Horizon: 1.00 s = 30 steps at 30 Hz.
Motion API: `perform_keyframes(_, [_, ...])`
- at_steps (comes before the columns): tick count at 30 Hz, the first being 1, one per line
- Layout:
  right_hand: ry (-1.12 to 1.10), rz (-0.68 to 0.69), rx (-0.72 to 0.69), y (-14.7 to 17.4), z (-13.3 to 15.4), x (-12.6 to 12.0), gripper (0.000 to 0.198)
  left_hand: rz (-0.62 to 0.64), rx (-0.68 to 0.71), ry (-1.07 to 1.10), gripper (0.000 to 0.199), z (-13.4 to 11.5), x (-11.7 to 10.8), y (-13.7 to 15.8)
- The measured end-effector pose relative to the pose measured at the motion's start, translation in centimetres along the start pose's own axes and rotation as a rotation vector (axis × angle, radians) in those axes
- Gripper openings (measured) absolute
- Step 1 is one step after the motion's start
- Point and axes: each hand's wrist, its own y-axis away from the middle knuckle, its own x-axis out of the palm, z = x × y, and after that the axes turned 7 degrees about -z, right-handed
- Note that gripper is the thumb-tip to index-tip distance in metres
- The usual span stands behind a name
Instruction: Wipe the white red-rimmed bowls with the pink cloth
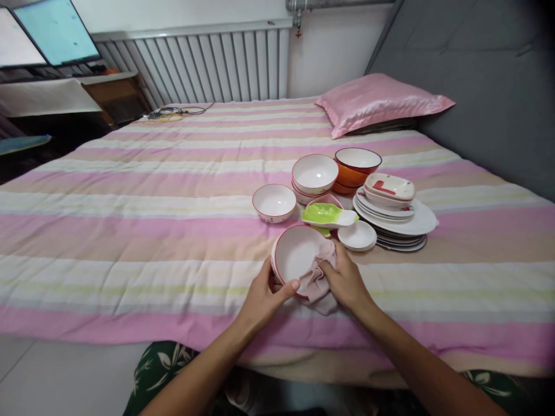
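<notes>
A white bowl (295, 254) with a red rim is tilted toward me above the front of the bed. My left hand (269, 292) grips its left side, thumb over the rim and fingers underneath. In my right hand (342, 274) is a bunched pinkish cloth (318, 283), pressed to the bowl's right rim and inner wall. Just beyond the held bowl lie a green-and-white leaf-shaped dish (323, 214) and a small white saucer (358, 236). Another red-rimmed bowl (274, 202) stands behind it to the left.
Farther back are stacked red-rimmed bowls (315, 173) and orange bowls (358, 164). To the right, rectangular dishes (390, 188) top a pile of plates (425, 218). A pink pillow (384, 101), cables (177, 112) and a striped bedspread (130, 231) are also in view.
</notes>
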Motion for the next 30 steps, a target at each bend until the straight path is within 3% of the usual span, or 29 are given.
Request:
perform_keyframes(9, [-0.004,-0.042,-0.103,1.2,0.9,0.0,0.045,-0.05,0.131,0.095,0.069,0.0,-0.2,-0.1])
perform_keyframes(15, [0.039,-0.037,-0.141,1.1,0.6,-0.2,0.039,0.002,0.114,0.097,0.061,0.0,-0.8,-0.4])
perform_keyframes(30, [0.078,0.133,-0.243,0.9,1.3,-1.0,0.034,0.129,0.097,0.062,0.058,-1.3,-2.3,-0.9])
